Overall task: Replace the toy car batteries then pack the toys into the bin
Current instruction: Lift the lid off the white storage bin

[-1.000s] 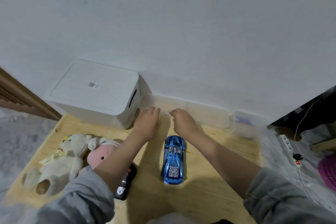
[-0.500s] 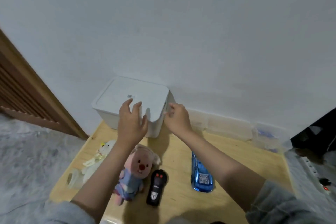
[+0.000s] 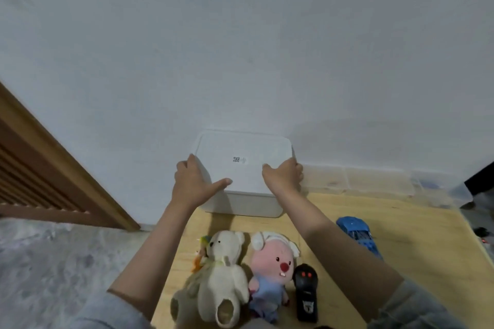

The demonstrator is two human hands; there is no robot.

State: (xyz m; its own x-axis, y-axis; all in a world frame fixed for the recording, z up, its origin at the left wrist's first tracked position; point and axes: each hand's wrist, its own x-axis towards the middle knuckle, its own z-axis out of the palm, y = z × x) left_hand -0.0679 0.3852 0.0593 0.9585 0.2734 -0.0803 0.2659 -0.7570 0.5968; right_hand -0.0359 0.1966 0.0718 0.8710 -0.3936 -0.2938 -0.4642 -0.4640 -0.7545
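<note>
My left hand (image 3: 193,186) and right hand (image 3: 284,178) each clasp one side of the white bin (image 3: 242,176), which stands on the wooden tabletop (image 3: 347,211) against the wall (image 3: 240,48). The bin's lid (image 3: 246,153) is on and carries a small printed code between my two hands. Left hand: the fingers curl over the lid's left edge and the thumb lies flat across its near corner. Right hand: the fingers wrap round the lid's right edge, their tips hidden behind the bin. Nearer to me than my fingers, between my forearms, a cream teddy bear (image 3: 219,275) and a pink plush doll (image 3: 272,272) lie side by side, touching. Just beside the doll, under my right forearm, lies the black remote control (image 3: 306,294) with its two red buttons. The blue toy car (image 3: 358,235) sits outside my right forearm, well apart from the bin. Beyond my left hand, a wooden slatted panel (image 3: 40,176) leans along the wall.
</note>
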